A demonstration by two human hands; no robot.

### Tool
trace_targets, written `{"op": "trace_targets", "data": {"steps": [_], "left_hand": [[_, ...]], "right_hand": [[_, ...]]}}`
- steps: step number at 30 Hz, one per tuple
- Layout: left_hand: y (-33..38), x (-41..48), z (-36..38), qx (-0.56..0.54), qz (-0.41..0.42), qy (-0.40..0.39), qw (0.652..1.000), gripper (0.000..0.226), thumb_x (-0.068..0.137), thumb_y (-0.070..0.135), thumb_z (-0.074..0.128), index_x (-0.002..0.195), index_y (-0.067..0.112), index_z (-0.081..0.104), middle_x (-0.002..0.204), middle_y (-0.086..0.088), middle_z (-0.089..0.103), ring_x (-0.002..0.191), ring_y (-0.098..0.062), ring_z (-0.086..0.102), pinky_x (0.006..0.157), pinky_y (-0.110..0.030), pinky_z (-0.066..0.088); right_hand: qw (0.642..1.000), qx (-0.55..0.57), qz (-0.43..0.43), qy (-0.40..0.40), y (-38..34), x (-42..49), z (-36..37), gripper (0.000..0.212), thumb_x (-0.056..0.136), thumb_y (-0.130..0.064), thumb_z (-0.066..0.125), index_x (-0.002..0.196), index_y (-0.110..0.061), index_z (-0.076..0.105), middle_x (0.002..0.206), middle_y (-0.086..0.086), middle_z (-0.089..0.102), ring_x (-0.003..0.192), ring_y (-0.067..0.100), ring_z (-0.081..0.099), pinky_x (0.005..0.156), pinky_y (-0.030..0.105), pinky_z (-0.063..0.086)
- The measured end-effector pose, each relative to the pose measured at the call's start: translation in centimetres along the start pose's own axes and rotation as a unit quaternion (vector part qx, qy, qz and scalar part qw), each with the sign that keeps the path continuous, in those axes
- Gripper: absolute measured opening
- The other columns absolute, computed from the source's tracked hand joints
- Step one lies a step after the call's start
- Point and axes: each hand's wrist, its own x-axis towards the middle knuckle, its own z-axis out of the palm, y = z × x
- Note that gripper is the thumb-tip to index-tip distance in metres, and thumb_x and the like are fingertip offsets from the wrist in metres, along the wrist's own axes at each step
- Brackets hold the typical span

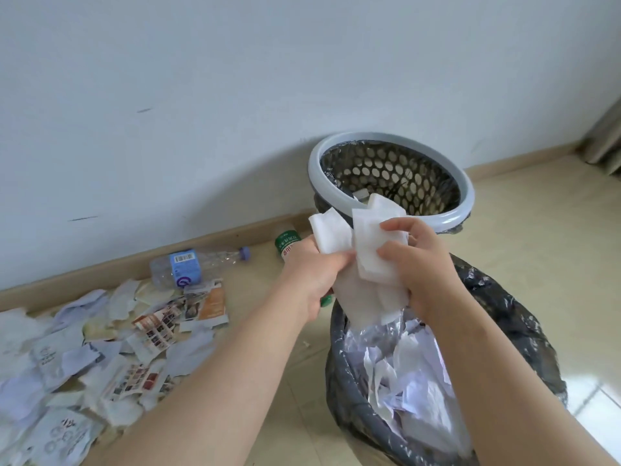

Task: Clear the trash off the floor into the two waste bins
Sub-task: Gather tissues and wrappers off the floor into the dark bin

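Two waste bins stand on a beige tiled floor (524, 223) by a pale wall (201, 95) with a tan baseboard (100, 267); a curtain (605, 136) hangs at far right. The far bin (316, 169), perforated and grey-rimmed, sits against the wall. The near bin (524, 317), lined with a dark bag, is heaped with paper. Torn paper scraps (100, 348) litter the floor at left, with a clear bottle (188, 264) and a green-labelled bottle (285, 242) near the baseboard. Both the left hand (312, 277) and right hand (423, 267) have their fingers (396, 225) curled tight round a white tissue wad (356, 264), held above the near bin's rim.
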Motion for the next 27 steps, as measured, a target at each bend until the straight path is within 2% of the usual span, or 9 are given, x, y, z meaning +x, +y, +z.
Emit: {"op": "trace_targets", "data": {"steps": [3, 6, 9, 13, 16, 19, 22, 24, 27], "left_hand": [[-1.1, -0.1, 1.2, 0.033, 0.002, -0.012, 0.999, 0.02, 0.082, 0.004, 0.065, 0.081, 0.024, 0.06, 0.086, 0.0, 0.069, 0.086, -0.022, 0.066, 0.079, -0.034, 0.055], [-2.0, -0.2, 2.4, 0.064, 0.0, -0.02, 0.998, 0.019, 0.084, 0.004, 0.062, 0.082, 0.022, 0.059, 0.087, -0.003, 0.067, 0.087, -0.022, 0.064, 0.084, -0.038, 0.054], [-3.0, -0.5, 3.4, 0.156, 0.006, -0.035, 0.987, 0.012, 0.087, 0.015, 0.06, 0.097, 0.02, 0.057, 0.1, -0.003, 0.066, 0.094, -0.022, 0.063, 0.089, -0.042, 0.053], [-3.4, -0.8, 3.7, 0.424, 0.127, -0.021, 0.897, 0.036, 0.091, 0.028, 0.051, 0.127, 0.026, 0.045, 0.116, 0.003, 0.059, 0.101, -0.021, 0.057, 0.082, -0.031, 0.046], [-3.5, -0.8, 3.5, 0.468, 0.181, -0.003, 0.865, 0.036, 0.094, 0.026, 0.047, 0.13, 0.025, 0.045, 0.121, 0.003, 0.059, 0.105, -0.019, 0.056, 0.084, -0.03, 0.044], [-3.5, -0.5, 2.8, 0.472, 0.216, 0.003, 0.855, 0.029, 0.094, 0.022, 0.047, 0.121, 0.023, 0.054, 0.112, 0.005, 0.06, 0.098, -0.014, 0.056, 0.08, -0.026, 0.043], [-3.2, -0.3, 1.8, 0.442, 0.219, 0.015, 0.87, 0.023, 0.093, 0.021, 0.049, 0.112, 0.023, 0.061, 0.098, 0.01, 0.058, 0.086, -0.008, 0.053, 0.074, -0.02, 0.041], [-3.0, 0.0, 1.0, 0.417, 0.209, 0.026, 0.884, 0.019, 0.093, 0.022, 0.05, 0.107, 0.023, 0.063, 0.093, 0.013, 0.056, 0.079, -0.002, 0.05, 0.068, -0.015, 0.039], [-2.6, 0.4, -0.5, 0.39, 0.193, 0.038, 0.9, 0.015, 0.092, 0.021, 0.051, 0.099, 0.026, 0.063, 0.089, 0.015, 0.058, 0.077, 0.003, 0.051, 0.065, -0.005, 0.036]], "right_hand": [[0.999, -0.03, 0.039, -0.01, 0.8, 0.2, -1.7, 0.031, 0.081, 0.004, 0.05, 0.083, -0.026, 0.058, 0.1, 0.012, 0.057, 0.078, 0.029, 0.058, 0.062, 0.034, 0.05], [0.995, -0.067, 0.073, -0.025, 1.4, 0.4, -3.6, 0.028, 0.08, 0.004, 0.052, 0.082, -0.023, 0.059, 0.098, 0.012, 0.056, 0.076, 0.029, 0.057, 0.064, 0.037, 0.049], [0.985, -0.149, 0.086, -0.022, 2.2, 0.4, -5.3, 0.024, 0.08, 0.003, 0.051, 0.082, -0.02, 0.058, 0.085, 0.007, 0.053, 0.068, 0.024, 0.053, 0.06, 0.03, 0.045], [0.957, -0.277, 0.082, -0.03, 4.7, 0.2, -5.4, 0.022, 0.08, 0.001, 0.046, 0.088, -0.016, 0.057, 0.07, -0.001, 0.045, 0.057, 0.014, 0.04, 0.048, 0.022, 0.03], [0.941, -0.329, 0.069, -0.035, 6.7, 0.7, -4.3, 0.021, 0.082, -0.001, 0.046, 0.093, -0.016, 0.055, 0.073, -0.003, 0.048, 0.057, 0.011, 0.042, 0.047, 0.022, 0.031], [0.906, -0.418, 0.059, -0.039, 8.8, 1.1, -3.1, 0.021, 0.083, -0.008, 0.045, 0.097, -0.021, 0.053, 0.089, -0.002, 0.055, 0.08, 0.017, 0.052, 0.06, 0.023, 0.038], [0.84, -0.539, 0.042, -0.048, 10.1, 0.5, -2.3, 0.028, 0.082, -0.015, 0.046, 0.107, -0.026, 0.05, 0.127, 0.004, 0.043, 0.113, 0.028, 0.038, 0.085, 0.034, 0.037], [0.819, -0.573, 0.024, -0.015, 9.2, 0.1, -2.3, 0.039, 0.083, -0.018, 0.051, 0.12, -0.029, 0.049, 0.133, 0.005, 0.036, 0.118, 0.031, 0.035, 0.093, 0.037, 0.035], [0.815, -0.578, -0.026, 0.041, 6.6, 0.1, -1.8, 0.035, 0.085, -0.017, 0.053, 0.119, -0.026, 0.051, 0.128, 0.007, 0.039, 0.119, 0.03, 0.035, 0.099, 0.037, 0.031]]}}
